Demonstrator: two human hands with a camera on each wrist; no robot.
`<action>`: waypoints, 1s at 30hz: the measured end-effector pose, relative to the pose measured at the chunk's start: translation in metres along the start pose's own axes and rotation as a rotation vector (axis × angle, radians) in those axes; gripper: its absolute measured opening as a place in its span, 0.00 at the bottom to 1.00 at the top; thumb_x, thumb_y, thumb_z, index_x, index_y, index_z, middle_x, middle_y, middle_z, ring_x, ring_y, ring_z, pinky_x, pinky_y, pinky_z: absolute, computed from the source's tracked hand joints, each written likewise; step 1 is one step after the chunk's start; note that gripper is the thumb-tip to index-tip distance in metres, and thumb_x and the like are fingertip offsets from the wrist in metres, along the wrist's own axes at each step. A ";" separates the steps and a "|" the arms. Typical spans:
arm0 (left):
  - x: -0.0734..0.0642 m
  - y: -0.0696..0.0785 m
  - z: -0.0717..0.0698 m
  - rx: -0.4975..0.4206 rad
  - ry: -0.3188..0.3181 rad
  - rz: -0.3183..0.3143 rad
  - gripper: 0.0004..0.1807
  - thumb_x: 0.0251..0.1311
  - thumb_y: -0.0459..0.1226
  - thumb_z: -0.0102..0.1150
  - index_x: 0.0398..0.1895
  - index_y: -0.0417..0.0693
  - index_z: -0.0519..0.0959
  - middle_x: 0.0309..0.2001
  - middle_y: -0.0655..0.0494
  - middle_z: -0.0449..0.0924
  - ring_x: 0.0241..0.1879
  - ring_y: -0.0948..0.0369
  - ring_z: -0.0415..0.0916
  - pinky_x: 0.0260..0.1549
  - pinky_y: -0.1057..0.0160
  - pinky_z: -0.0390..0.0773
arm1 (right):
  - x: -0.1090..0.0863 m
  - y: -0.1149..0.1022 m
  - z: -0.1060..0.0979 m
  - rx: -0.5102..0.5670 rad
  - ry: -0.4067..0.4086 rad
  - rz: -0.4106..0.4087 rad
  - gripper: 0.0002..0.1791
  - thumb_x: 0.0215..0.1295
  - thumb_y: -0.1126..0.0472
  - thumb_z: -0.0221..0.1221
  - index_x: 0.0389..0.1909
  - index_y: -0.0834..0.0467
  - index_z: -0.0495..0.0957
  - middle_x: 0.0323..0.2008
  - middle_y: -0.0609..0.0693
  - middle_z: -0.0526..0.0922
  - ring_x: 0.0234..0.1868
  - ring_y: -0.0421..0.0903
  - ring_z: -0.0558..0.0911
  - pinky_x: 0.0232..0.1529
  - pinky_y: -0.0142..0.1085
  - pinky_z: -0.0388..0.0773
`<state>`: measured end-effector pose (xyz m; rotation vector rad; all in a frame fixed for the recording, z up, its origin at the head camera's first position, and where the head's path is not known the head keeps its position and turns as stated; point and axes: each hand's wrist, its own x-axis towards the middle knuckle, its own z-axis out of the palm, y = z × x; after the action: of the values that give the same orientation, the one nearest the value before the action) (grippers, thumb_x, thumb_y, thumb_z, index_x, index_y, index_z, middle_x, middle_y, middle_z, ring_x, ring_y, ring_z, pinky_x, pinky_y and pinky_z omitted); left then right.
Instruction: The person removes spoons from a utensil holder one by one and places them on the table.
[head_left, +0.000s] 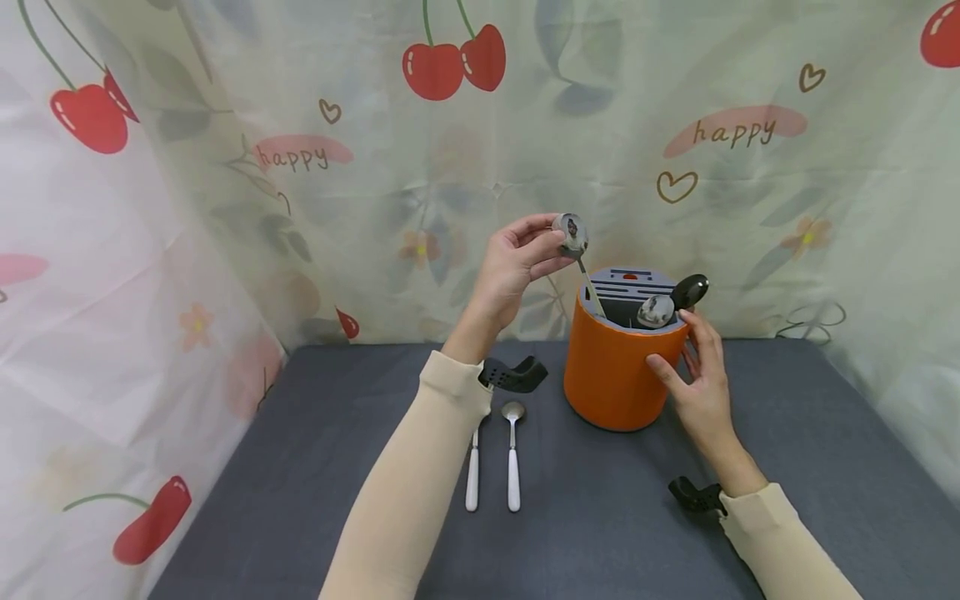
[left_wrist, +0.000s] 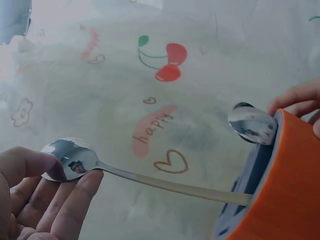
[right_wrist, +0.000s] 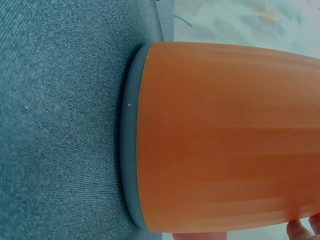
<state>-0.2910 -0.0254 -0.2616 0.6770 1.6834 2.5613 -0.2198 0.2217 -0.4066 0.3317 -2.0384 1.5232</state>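
Note:
My left hand point(head_left: 517, 267) pinches a metal spoon point(left_wrist: 75, 157) by its bowl, thumb on the inside and fingers behind. The spoon slants down, its pale handle point(left_wrist: 185, 189) end inside the opening of an orange utensil holder point(head_left: 618, 375). At the holder's right side, my right hand point(head_left: 701, 379) grips the wall near the rim, fingers behind and thumb in front. Another metal spoon point(head_left: 656, 311) stands in the holder, bowl up, beside a black spoon-shaped utensil point(head_left: 690, 291). The holder's grey top has slots, and its grey base point(right_wrist: 131, 140) sits on the dark tabletop.
Two white-handled utensils lie on the grey tabletop point(head_left: 360, 400) left of the holder: a spoon point(head_left: 513, 467) and another one point(head_left: 472, 479) whose head is partly hidden by the left sleeve. A patterned cloth point(head_left: 450, 183) hangs behind and to the left.

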 end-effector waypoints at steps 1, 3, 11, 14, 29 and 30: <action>-0.001 0.003 0.000 0.000 0.000 0.016 0.15 0.71 0.23 0.58 0.59 0.28 0.78 0.41 0.52 0.83 0.37 0.57 0.85 0.49 0.54 0.87 | 0.000 0.000 0.000 0.002 0.000 0.000 0.39 0.69 0.75 0.63 0.78 0.56 0.63 0.78 0.54 0.58 0.76 0.47 0.62 0.78 0.57 0.55; -0.005 0.011 0.001 -0.003 -0.002 0.048 0.16 0.71 0.23 0.58 0.60 0.27 0.78 0.42 0.52 0.84 0.38 0.57 0.85 0.49 0.52 0.86 | 0.000 0.003 0.000 0.005 -0.001 0.000 0.39 0.69 0.75 0.64 0.78 0.56 0.63 0.78 0.54 0.58 0.76 0.48 0.62 0.78 0.58 0.55; -0.015 0.042 0.002 -0.001 0.040 0.167 0.17 0.70 0.22 0.59 0.60 0.25 0.78 0.42 0.52 0.85 0.39 0.57 0.85 0.46 0.52 0.87 | 0.006 0.039 -0.003 -0.008 0.003 0.018 0.42 0.69 0.72 0.65 0.80 0.50 0.62 0.79 0.47 0.56 0.77 0.49 0.61 0.79 0.53 0.55; -0.019 0.049 -0.001 0.022 0.060 0.185 0.17 0.69 0.23 0.61 0.59 0.27 0.80 0.42 0.52 0.85 0.38 0.57 0.86 0.47 0.51 0.87 | 0.007 0.045 -0.003 -0.016 0.002 0.018 0.43 0.68 0.72 0.66 0.80 0.48 0.62 0.79 0.45 0.56 0.77 0.49 0.61 0.79 0.52 0.55; -0.027 0.043 -0.039 0.111 0.076 0.137 0.18 0.71 0.25 0.61 0.61 0.27 0.79 0.39 0.53 0.87 0.36 0.59 0.87 0.43 0.59 0.88 | 0.000 0.002 0.000 0.004 0.007 0.002 0.39 0.71 0.71 0.64 0.79 0.55 0.62 0.78 0.53 0.58 0.76 0.50 0.62 0.78 0.59 0.53; -0.028 0.042 -0.041 0.117 0.078 0.131 0.18 0.71 0.26 0.61 0.61 0.26 0.79 0.39 0.54 0.87 0.36 0.59 0.87 0.43 0.59 0.88 | 0.000 0.001 0.000 0.004 0.006 0.001 0.39 0.70 0.72 0.64 0.79 0.55 0.62 0.78 0.53 0.58 0.76 0.50 0.62 0.77 0.60 0.54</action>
<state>-0.2704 -0.0857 -0.2479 0.7242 1.8875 2.6243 -0.2208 0.2219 -0.4076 0.3270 -2.0315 1.5271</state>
